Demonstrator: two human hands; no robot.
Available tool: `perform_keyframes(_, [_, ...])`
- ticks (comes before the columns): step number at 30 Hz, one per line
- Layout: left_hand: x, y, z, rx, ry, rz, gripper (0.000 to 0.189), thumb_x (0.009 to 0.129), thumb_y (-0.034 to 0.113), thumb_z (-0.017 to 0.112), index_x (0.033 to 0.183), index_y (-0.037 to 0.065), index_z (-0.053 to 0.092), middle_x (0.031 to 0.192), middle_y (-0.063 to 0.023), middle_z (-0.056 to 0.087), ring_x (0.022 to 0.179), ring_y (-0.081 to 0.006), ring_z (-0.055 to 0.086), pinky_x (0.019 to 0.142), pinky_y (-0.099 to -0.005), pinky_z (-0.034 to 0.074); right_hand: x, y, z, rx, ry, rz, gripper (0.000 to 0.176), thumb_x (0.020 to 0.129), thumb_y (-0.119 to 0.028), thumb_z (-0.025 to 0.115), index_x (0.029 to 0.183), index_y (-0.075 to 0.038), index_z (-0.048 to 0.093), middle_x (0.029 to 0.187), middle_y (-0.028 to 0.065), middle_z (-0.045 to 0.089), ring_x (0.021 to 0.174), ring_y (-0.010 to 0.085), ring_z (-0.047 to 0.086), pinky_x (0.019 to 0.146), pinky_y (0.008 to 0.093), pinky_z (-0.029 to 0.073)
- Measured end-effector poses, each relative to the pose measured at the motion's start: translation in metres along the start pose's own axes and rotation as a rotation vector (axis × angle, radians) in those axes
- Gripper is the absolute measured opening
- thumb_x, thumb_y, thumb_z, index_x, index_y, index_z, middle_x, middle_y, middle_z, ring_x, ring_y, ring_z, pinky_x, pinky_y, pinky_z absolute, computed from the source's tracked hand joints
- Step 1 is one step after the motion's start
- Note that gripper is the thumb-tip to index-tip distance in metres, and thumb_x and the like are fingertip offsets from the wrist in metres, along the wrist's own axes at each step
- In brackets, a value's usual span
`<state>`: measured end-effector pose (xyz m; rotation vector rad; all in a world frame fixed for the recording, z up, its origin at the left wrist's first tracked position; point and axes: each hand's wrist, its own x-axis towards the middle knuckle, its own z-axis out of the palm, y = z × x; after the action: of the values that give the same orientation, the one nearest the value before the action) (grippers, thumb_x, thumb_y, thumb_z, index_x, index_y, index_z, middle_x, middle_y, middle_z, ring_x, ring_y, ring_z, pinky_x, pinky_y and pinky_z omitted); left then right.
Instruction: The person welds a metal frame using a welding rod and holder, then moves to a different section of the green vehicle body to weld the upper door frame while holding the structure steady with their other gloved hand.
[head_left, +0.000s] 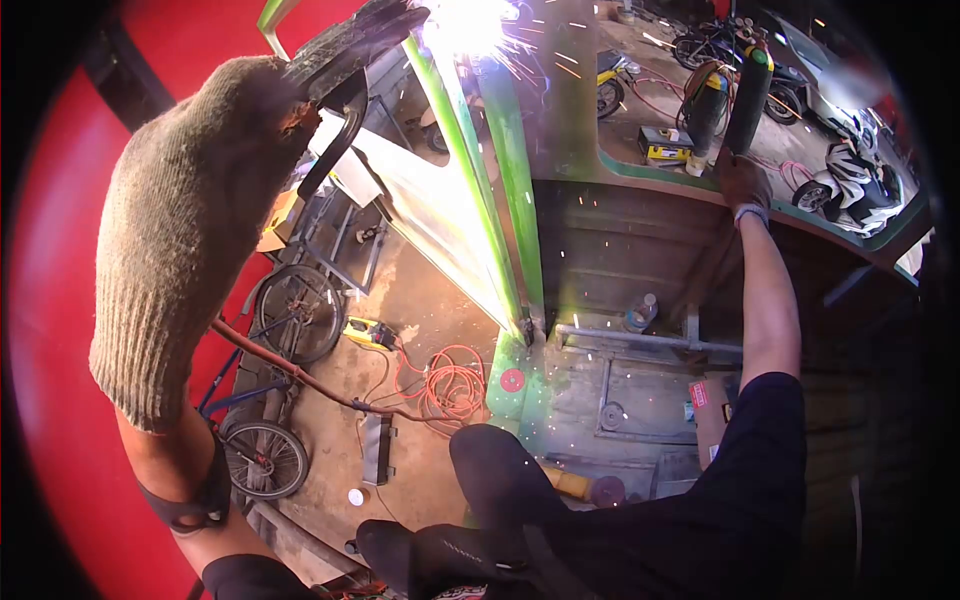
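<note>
My left hand (pixel 225 170), in a knitted work glove, is closed around a dark, scorched welding electrode holder (pixel 355 50). At the top, a blinding arc throws sparks beside slanting green metal posts (pixel 515 160); the glare hides the electrode's tip. A brown cable (pixel 290 370) runs from below the left glove to the floor. On the far right, my right hand (pixel 745 185), in a dark glove, grips the edge of the green metal window frame (pixel 640 170). Its fingertips are partly hidden over that edge.
Red hose (pixel 450 385) lies coiled on the floor near a yellow machine (pixel 370 332). A bicycle (pixel 265 460) stands at left. Below the frame are a clear bottle (pixel 640 312) and a red-and-white box (pixel 708 410). Outside stand gas cylinders (pixel 748 100) and motorbikes (pixel 855 190).
</note>
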<state>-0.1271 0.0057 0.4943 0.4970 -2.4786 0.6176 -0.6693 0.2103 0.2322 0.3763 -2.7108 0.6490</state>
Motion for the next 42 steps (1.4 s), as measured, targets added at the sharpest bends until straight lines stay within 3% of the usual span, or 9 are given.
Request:
perform_keyframes(2, [-0.002, -0.005, 0.003, -0.116, 0.067, 0.034, 0.031, 0.100, 0.010, 0.064, 0.130, 0.003, 0.061, 0.094, -0.0136, 0.074, 0.083, -0.0213, 0.072, 0.073, -0.0333, 0.055, 0.001, -0.001, -0.001, -0.011, -0.007, 0.005, 0.060, 0.100, -0.060, 0.042, 0.110, -0.013, 0.077, 0.114, 0.0221, 0.072, 0.111, 0.0408, 0.068, 0.096, 0.0510, 0.051])
perform_keyframes(5, [0.000, -0.010, 0.000, 0.007, 0.053, 0.122, 0.030, 0.100, 0.010, 0.064, 0.129, 0.002, 0.061, 0.094, -0.0135, 0.074, 0.081, -0.0208, 0.071, 0.071, -0.0330, 0.054, 0.000, -0.001, 0.001, 0.007, -0.005, 0.000, 0.060, 0.100, -0.060, 0.043, 0.108, -0.012, 0.078, 0.112, 0.0227, 0.073, 0.109, 0.0413, 0.068, 0.095, 0.0514, 0.051])
perform_keyframes(8, [0.000, 0.001, -0.003, -0.098, -0.022, -0.028, 0.029, 0.099, 0.009, 0.064, 0.128, 0.002, 0.061, 0.093, -0.0138, 0.074, 0.080, -0.0219, 0.071, 0.071, -0.0337, 0.054, 0.001, 0.003, 0.003, 0.033, 0.010, -0.020, 0.060, 0.100, -0.060, 0.044, 0.103, -0.012, 0.078, 0.107, 0.0230, 0.073, 0.106, 0.0420, 0.069, 0.092, 0.0519, 0.051])
perform_keyframes(20, [0.003, -0.003, 0.000, -0.017, 0.045, 0.118, 0.029, 0.100, 0.013, 0.063, 0.127, 0.002, 0.062, 0.096, -0.0145, 0.074, 0.081, -0.0219, 0.072, 0.073, -0.0336, 0.054, 0.000, 0.004, 0.003, 0.038, 0.045, -0.044, 0.058, 0.100, -0.059, 0.045, 0.103, -0.011, 0.078, 0.106, 0.0235, 0.073, 0.104, 0.0427, 0.069, 0.091, 0.0527, 0.051])
perform_keyframes(22, [0.003, 0.022, -0.009, -0.137, 0.101, 0.067, 0.030, 0.100, 0.013, 0.063, 0.128, 0.001, 0.061, 0.097, -0.0142, 0.075, 0.082, -0.0209, 0.072, 0.073, -0.0331, 0.054, -0.001, 0.002, 0.000, 0.037, 0.019, -0.049, 0.057, 0.101, -0.058, 0.044, 0.105, -0.011, 0.078, 0.108, 0.0236, 0.072, 0.106, 0.0427, 0.068, 0.092, 0.0524, 0.051])
perform_keyframes(24, [0.010, 0.060, -0.039, -0.245, -0.140, -0.089, 0.029, 0.100, 0.014, 0.064, 0.127, 0.002, 0.062, 0.096, -0.0140, 0.075, 0.082, -0.0210, 0.072, 0.073, -0.0329, 0.054, -0.004, -0.002, -0.002, 0.009, 0.018, -0.008, 0.058, 0.101, -0.057, 0.044, 0.108, -0.011, 0.077, 0.110, 0.0239, 0.072, 0.107, 0.0429, 0.068, 0.094, 0.0520, 0.051])
perform_keyframes(28, [0.006, 0.001, -0.004, -0.027, 0.021, 0.074, 0.026, 0.100, 0.014, 0.064, 0.124, 0.003, 0.062, 0.094, -0.0129, 0.074, 0.079, -0.0208, 0.071, 0.071, -0.0324, 0.054, 0.000, 0.001, -0.001, 0.016, -0.024, -0.028, 0.059, 0.101, -0.059, 0.043, 0.110, -0.011, 0.077, 0.111, 0.0249, 0.072, 0.108, 0.0431, 0.068, 0.094, 0.0524, 0.051])
perform_keyframes(33, [0.002, 0.001, 0.004, -0.232, 0.089, 0.040, 0.030, 0.101, 0.014, 0.063, 0.128, 0.001, 0.062, 0.092, -0.0130, 0.074, 0.077, -0.0190, 0.070, 0.071, -0.0328, 0.054, 0.000, 0.003, 0.002, 0.024, 0.021, -0.042, 0.060, 0.100, -0.059, 0.044, 0.106, -0.011, 0.078, 0.109, 0.0249, 0.072, 0.106, 0.0437, 0.068, 0.093, 0.0526, 0.051])
perform_keyframes(42, [0.005, -0.002, 0.002, -0.045, 0.032, 0.052, 0.030, 0.101, 0.012, 0.061, 0.129, 0.001, 0.061, 0.093, -0.0132, 0.074, 0.077, -0.0184, 0.070, 0.071, -0.0330, 0.054, -0.003, -0.001, -0.001, 0.019, 0.007, 0.005, 0.060, 0.101, -0.059, 0.042, 0.108, -0.011, 0.077, 0.112, 0.0248, 0.071, 0.109, 0.0433, 0.067, 0.095, 0.0519, 0.051])
